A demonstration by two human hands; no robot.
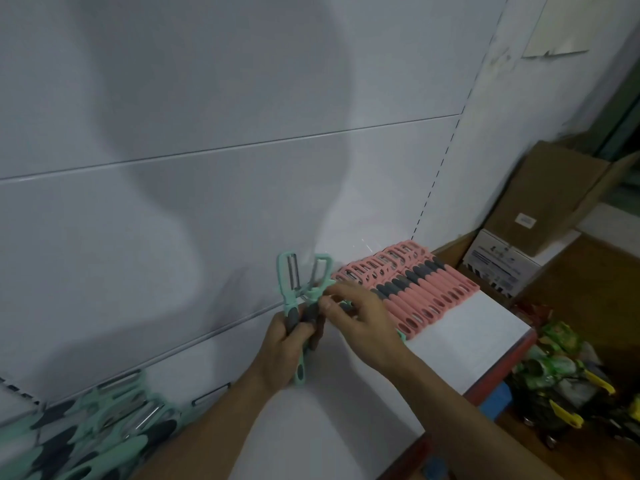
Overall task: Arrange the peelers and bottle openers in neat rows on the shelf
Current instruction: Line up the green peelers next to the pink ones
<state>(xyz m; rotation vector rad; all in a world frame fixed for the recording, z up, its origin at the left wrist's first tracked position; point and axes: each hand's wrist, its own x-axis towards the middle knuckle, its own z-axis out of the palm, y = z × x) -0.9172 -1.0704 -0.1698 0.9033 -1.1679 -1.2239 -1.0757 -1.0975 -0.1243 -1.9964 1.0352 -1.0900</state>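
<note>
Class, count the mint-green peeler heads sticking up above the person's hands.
2. The left peeler head stands above the left hand; the right peeler head tilts beside it, near the right hand. Others may hide beneath the hands.

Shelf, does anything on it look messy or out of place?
The green peelers at the lower left lie in a jumbled heap, pointing different ways, while the pink peelers at the right sit in a tidy row.

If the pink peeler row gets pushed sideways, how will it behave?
It would probably shift piecemeal: the pink peelers lie loose, packed side by side, with nothing binding them. They would likely slide easily, since the white shelf looks smooth. Each seems stiff and light, with a slim plastic handle and a cut-out end.
</note>
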